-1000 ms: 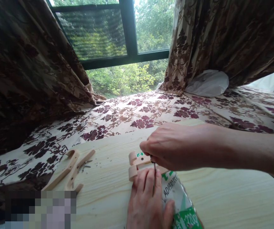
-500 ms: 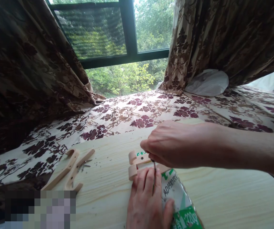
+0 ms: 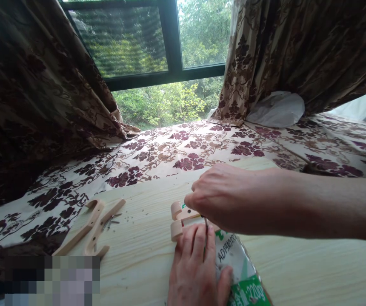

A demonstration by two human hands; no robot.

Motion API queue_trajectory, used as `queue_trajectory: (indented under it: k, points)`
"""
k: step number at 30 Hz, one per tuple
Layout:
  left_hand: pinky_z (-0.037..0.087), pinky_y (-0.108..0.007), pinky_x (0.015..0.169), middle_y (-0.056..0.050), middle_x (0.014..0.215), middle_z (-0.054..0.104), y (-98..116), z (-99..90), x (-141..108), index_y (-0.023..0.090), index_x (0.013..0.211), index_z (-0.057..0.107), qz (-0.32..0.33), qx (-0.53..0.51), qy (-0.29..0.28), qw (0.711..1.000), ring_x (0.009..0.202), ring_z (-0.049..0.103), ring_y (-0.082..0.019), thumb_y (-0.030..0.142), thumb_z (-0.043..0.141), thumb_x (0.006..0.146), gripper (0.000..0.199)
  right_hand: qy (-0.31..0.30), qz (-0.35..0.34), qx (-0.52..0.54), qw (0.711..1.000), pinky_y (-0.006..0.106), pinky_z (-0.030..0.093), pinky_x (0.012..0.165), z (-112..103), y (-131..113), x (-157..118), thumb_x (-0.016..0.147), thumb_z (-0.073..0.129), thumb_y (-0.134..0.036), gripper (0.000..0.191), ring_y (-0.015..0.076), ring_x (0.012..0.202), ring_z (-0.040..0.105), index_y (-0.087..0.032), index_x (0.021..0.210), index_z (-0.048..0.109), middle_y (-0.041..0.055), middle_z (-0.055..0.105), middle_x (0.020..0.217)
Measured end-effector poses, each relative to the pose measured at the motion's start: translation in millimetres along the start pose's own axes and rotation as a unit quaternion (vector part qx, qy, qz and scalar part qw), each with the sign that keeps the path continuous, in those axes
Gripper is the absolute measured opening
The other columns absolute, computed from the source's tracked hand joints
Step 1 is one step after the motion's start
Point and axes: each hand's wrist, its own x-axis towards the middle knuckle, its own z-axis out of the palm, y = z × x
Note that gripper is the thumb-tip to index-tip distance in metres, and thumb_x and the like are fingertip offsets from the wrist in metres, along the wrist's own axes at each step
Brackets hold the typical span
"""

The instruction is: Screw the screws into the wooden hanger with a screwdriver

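**Right hand edges over the wooden hook, left hand pins it down**

Since half a second ago we see our right hand (image 3: pixel 223 197) slid a little toward the left, so it now covers more of the small pale wooden hook piece with a rounded end (image 3: pixel 178 216), and the green mark that showed on top of the wood earlier is nearly hidden. Our left hand (image 3: pixel 195 270) has stayed where it was.

Our right hand is closed in a pinch around a thin dark metal tool shaft (image 3: pixel 206 231) that points down from under the knuckles; what kind of tool it is we cannot tell, since the handle is hidden in the fist. Our left hand lies flat with fingers together, fingertips pressing on the near edge of the wooden hook piece, thumb resting on the white and green printed plastic packet (image 3: pixel 240 267) just to its right. The shaft runs down between the left hand's fingers and the packet.

The hook piece lies directly under our right hand's knuckles and just beyond the left fingertips, on the light pine-grain wooden board (image 3: pixel 298 263). Well off to the left of both hands lie two more long pale wooden hook pieces (image 3: pixel 92 229), side by side, with a few small dark screws (image 3: pixel 112 219) just beside them. Beyond the hands spreads a cream cloth with maroon flowers (image 3: pixel 186 148)
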Motion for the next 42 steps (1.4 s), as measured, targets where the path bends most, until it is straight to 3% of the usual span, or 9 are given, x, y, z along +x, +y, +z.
queue_trajectory:
  k: [4,8,18,21,24,28,31,38,42]
  points:
    - [0.046,-0.036,0.094,-0.009,0.124,0.053,-1.1,0.8,-0.9,0.015,0.126,0.051,0.005,-0.007,-0.003,1.000,0.115,0.047,-0.026,0.055,0.051,0.082,0.059,-0.025,0.024,-0.010,0.999,0.029,0.018,0.042,-2.1,-1.3,4.3,0.070,0.053,-0.003,0.018,0.0096,0.040,0.024,-0.019,0.060,0.049,-0.0050,0.040,0.048]
    - [0.049,-0.038,0.093,-0.010,0.122,0.055,-0.6,2.3,-2.3,0.014,0.124,0.052,0.007,-0.002,0.012,1.000,0.114,0.049,-0.026,0.055,0.051,0.082,0.059,-0.002,0.038,0.016,0.999,0.029,0.017,0.043,0.8,-0.8,0.0,0.073,0.051,-0.005,0.013,0.0095,0.042,0.024,-0.017,0.068,0.053,-0.0043,0.042,0.050]
    - [0.051,-0.036,0.093,-0.011,0.126,0.052,1.6,0.0,-3.6,0.016,0.129,0.047,-0.024,-0.012,-0.012,1.000,0.119,0.049,-0.025,0.053,0.051,0.083,0.060,0.075,0.101,0.281,0.951,0.022,0.030,0.050,27.7,8.2,-40.0,0.082,0.053,-0.019,0.006,0.0087,0.054,0.041,-0.020,0.083,0.059,-0.0038,0.056,0.064]
    - [0.050,-0.036,0.094,-0.011,0.129,0.051,3.8,3.9,-7.4,0.017,0.131,0.045,-0.031,-0.003,-0.020,0.999,0.120,0.048,-0.025,0.055,0.051,0.083,0.061,0.162,0.179,0.366,0.899,0.022,0.035,0.053,43.9,9.8,-62.2,0.086,0.055,-0.029,0.010,0.0106,0.059,0.046,-0.021,0.088,0.059,-0.0022,0.058,0.069]
    - [0.048,-0.038,0.097,-0.010,0.130,0.051,7.1,9.7,-12.3,0.017,0.134,0.041,-0.050,0.003,-0.010,0.999,0.122,0.047,-0.026,0.057,0.047,0.084,0.064,0.228,0.268,0.468,0.811,0.024,0.035,0.053,75.5,12.0,-86.6,0.086,0.056,-0.041,0.021,0.0125,0.062,0.046,-0.020,0.082,0.058,-0.0008,0.054,0.069]
    - [0.046,-0.035,0.099,-0.011,0.133,0.049,6.3,8.6,-14.7,0.014,0.136,0.038,-0.040,-0.008,-0.022,0.999,0.124,0.045,-0.025,0.057,0.049,0.084,0.069,0.182,0.293,0.639,0.688,0.025,0.029,0.051,126.9,4.5,-99.2,0.085,0.054,-0.050,0.031,0.0116,0.054,0.036,-0.019,0.081,0.055,-0.0042,0.040,0.059]
    - [0.047,-0.033,0.097,-0.010,0.134,0.049,1.2,2.5,-14.2,0.015,0.137,0.038,-0.023,-0.008,-0.044,0.999,0.124,0.046,-0.024,0.050,0.052,0.083,0.066,0.178,0.279,0.697,0.636,0.026,0.028,0.054,148.7,-10.3,-92.0,0.086,0.051,-0.055,0.036,0.0117,0.055,0.035,-0.019,0.083,0.053,-0.0043,0.040,0.059]
    - [0.053,-0.033,0.089,-0.012,0.126,0.056,-16.1,-11.5,-22.0,0.012,0.128,0.048,0.008,0.047,-0.022,0.999,0.116,0.053,-0.025,0.038,0.061,0.075,0.061,0.143,0.203,0.739,0.626,0.026,0.033,0.055,147.5,-29.1,-69.3,0.085,0.052,-0.055,0.035,0.0115,0.055,0.037,-0.020,0.087,0.051,-0.0037,0.043,0.063]
    - [0.051,-0.032,0.092,-0.008,0.131,0.053,-22.3,-16.7,-31.3,0.015,0.132,0.044,0.010,0.055,-0.035,0.998,0.120,0.050,-0.023,0.040,0.058,0.078,0.062,0.124,0.210,0.707,0.664,0.024,0.036,0.055,126.1,-22.2,-71.8,0.086,0.055,-0.049,0.029,0.0106,0.058,0.042,-0.019,0.088,0.054,-0.0017,0.050,0.069]
